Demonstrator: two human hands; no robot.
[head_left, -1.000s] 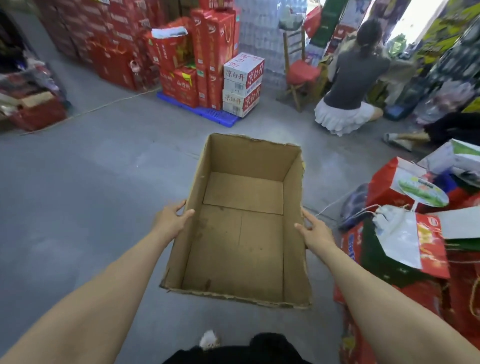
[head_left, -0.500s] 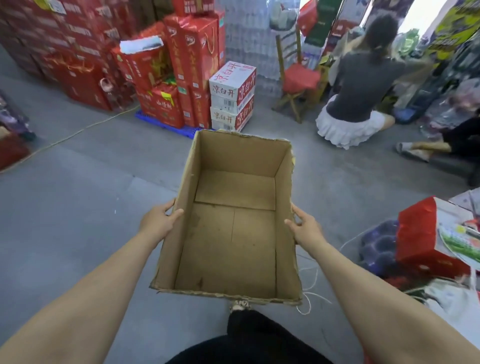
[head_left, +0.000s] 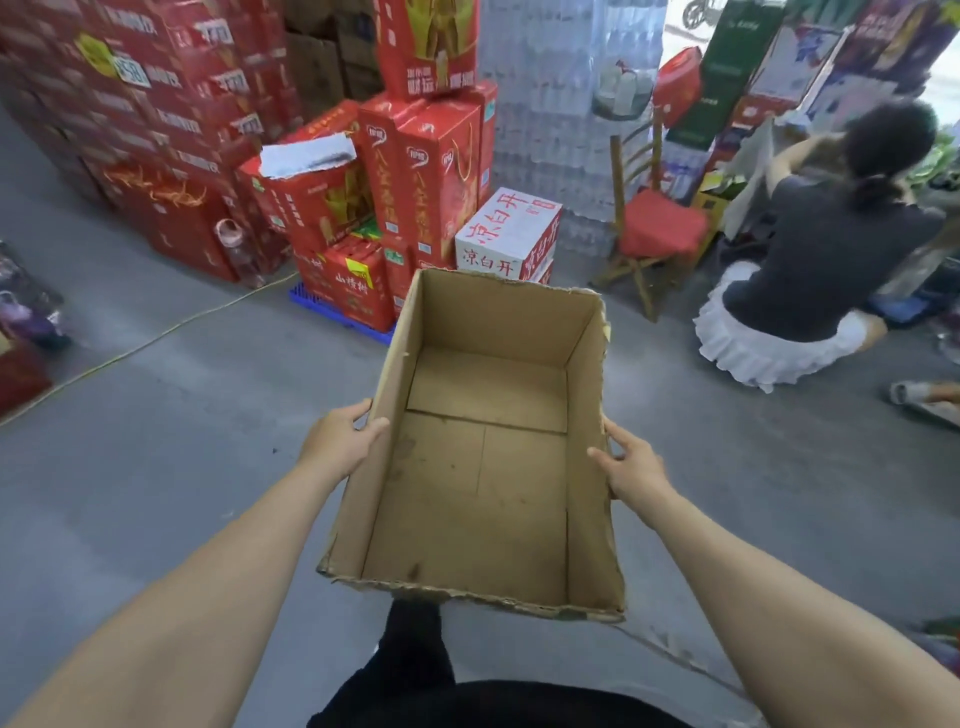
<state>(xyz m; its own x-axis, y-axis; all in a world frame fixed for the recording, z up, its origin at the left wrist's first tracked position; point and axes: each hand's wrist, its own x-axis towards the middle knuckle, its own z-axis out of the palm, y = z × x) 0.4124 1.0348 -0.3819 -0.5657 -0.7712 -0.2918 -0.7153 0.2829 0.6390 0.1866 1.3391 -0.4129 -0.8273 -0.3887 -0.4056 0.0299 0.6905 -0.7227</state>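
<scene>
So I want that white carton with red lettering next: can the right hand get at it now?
Probably not: the right hand grips the open brown cardboard box by its right wall, and the white carton sits beyond its far wall, seemingly past arm's reach.

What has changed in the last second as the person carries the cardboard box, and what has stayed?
The cardboard box has been carried toward the stacked red cartons, now nearer; the red gift bags at the right have left the view. Unchanged: the left hand and right hand grip its side walls, and it is empty.
</scene>
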